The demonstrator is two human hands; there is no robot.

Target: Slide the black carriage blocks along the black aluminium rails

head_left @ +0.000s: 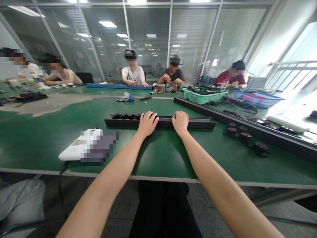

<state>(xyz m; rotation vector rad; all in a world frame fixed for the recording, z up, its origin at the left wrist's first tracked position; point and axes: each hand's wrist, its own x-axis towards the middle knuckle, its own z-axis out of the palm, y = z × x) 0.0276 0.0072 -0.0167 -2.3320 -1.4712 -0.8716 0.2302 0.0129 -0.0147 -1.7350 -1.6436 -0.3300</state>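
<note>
Cables [205, 88] in basket [204, 98] beyond right hand [180, 121]

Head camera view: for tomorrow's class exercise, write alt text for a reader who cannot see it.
The person's left hand and right hand rest on a long black rail with a row of round dark fittings, lying across a green workbench. Beyond it are a green plastic basket of cables and seated co-workers handling small parts.

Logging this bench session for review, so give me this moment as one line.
left hand: on black bar | right hand: on same bar | nearby: round black fittings on bar
</note>
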